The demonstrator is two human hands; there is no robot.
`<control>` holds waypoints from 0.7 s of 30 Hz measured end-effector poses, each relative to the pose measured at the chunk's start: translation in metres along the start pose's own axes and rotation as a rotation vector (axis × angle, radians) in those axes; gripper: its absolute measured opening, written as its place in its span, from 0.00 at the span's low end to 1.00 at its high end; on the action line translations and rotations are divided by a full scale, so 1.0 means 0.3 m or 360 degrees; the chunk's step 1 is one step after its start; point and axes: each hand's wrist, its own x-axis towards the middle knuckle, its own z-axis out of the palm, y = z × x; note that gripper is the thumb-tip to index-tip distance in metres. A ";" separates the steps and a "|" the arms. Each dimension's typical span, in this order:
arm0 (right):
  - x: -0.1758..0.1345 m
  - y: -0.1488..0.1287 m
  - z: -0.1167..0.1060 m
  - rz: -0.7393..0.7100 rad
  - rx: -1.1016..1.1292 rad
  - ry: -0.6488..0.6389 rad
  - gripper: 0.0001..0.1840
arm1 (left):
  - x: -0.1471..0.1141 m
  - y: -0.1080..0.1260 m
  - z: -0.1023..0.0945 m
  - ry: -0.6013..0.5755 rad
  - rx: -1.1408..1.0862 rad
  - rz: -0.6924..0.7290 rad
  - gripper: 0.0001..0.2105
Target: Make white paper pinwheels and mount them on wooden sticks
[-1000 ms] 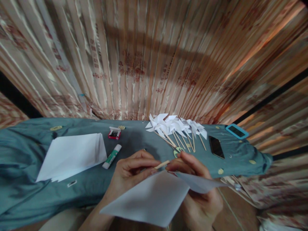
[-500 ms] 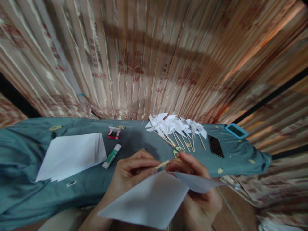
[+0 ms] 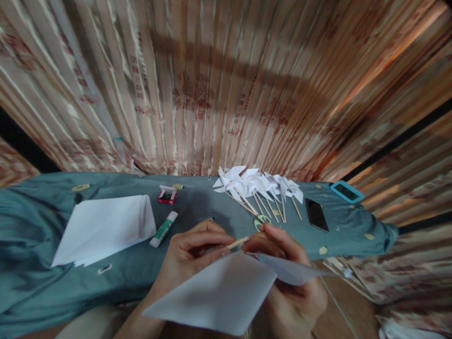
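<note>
A short length of pale wooden stick (image 3: 238, 243) shows between my two hands. My left hand (image 3: 195, 246) pinches one end of it between thumb and fingers. My right hand (image 3: 291, 296) is closed at the other end, gripping the white paper pinwheel (image 3: 215, 294), whose large blades spread in front of both hands. The pinwheel's centre and part of the stick are hidden behind fingers and paper. Beyond my right hand lie green-handled scissors (image 3: 257, 225), partly covered by the fingers.
Several finished white pinwheels (image 3: 252, 181) lie at the back of the cloth-covered table (image 3: 197, 197). To the left are a paper stack (image 3: 102, 226), a glue stick (image 3: 164, 229) and a small red box (image 3: 167, 195). A phone (image 3: 317, 214) and a blue-framed device (image 3: 346, 191) lie right.
Almost nothing differs. Both hands keep the same grip on the stick and pinwheel, and the paper has shifted only slightly.
</note>
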 end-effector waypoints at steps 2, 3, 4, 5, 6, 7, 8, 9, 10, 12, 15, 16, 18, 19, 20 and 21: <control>-0.001 -0.001 0.003 0.0005 0.0007 0.0035 0.26 | 0.002 0.001 0.000 0.0004 0.0001 0.0016 0.05; -0.001 -0.001 0.004 0.0008 0.0004 0.0061 0.26 | 0.002 0.001 0.000 0.0005 0.0001 0.0022 0.05; 0.000 -0.001 0.005 0.0004 0.0000 0.0079 0.26 | 0.002 0.001 0.000 0.0006 -0.0001 0.0024 0.05; 0.001 -0.001 0.006 0.0001 -0.0005 0.0086 0.26 | 0.002 0.002 0.000 0.0004 -0.0005 0.0021 0.05; 0.002 -0.002 0.005 -0.0002 -0.0008 0.0072 0.27 | 0.002 0.002 0.000 0.0001 -0.0009 0.0015 0.05; 0.003 -0.002 0.005 -0.0004 -0.0004 0.0040 0.27 | 0.002 0.003 0.000 0.0001 -0.0012 0.0007 0.05; 0.004 -0.002 0.003 -0.0003 0.0005 0.0008 0.27 | 0.002 0.003 0.000 0.0001 -0.0009 0.0000 0.04; 0.005 -0.003 0.002 -0.0001 0.0017 -0.0012 0.27 | 0.001 0.004 0.000 0.0002 -0.0003 -0.0002 0.04; 0.006 -0.003 0.001 0.0009 0.0030 -0.0027 0.27 | 0.001 0.004 0.000 0.0002 0.0003 -0.0002 0.04; 0.007 -0.003 0.000 0.0017 0.0043 -0.0027 0.28 | 0.001 0.003 0.000 0.0004 0.0005 0.0001 0.04; 0.006 -0.001 -0.001 0.0005 0.0015 -0.0021 0.28 | 0.002 0.000 -0.001 -0.0001 -0.0005 0.0017 0.04; 0.005 -0.001 -0.001 -0.0003 0.0000 -0.0019 0.28 | 0.002 0.000 -0.001 -0.0005 -0.0002 0.0018 0.04; 0.004 -0.001 0.000 -0.0004 -0.0013 -0.0003 0.27 | 0.001 0.000 -0.001 -0.0014 0.0007 0.0013 0.04; 0.003 -0.001 0.000 -0.0001 -0.0011 0.0005 0.27 | 0.000 0.000 -0.001 -0.0018 0.0009 0.0009 0.04; 0.003 -0.001 0.000 0.0002 -0.0013 0.0015 0.27 | -0.001 0.000 0.000 -0.0016 0.0008 0.0009 0.04; 0.003 -0.001 0.000 0.0005 -0.0019 0.0023 0.26 | -0.002 0.000 0.000 -0.0011 0.0004 0.0016 0.04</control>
